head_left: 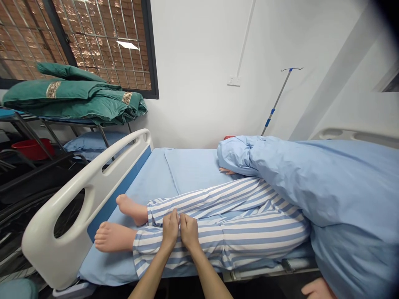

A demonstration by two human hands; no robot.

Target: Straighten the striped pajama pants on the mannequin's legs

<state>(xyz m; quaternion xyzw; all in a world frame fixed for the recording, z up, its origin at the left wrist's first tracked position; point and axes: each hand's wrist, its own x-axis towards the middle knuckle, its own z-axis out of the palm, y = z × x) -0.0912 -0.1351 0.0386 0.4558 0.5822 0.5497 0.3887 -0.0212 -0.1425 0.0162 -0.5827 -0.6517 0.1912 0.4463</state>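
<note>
blue-striped trousers (262, 232) look soft and light, easiest held by the cuffs (139, 251); left hand (170, 229) and right hand (190, 230) curl into fists, grip on cloth unclear.

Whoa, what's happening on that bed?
Someone's left hand and right hand are curled side by side over two legs in striped trousers, on the bed. Whether they grip the cloth is hard to tell. The bare feet point toward the footboard, and a blue quilt lies over the other end.
</note>
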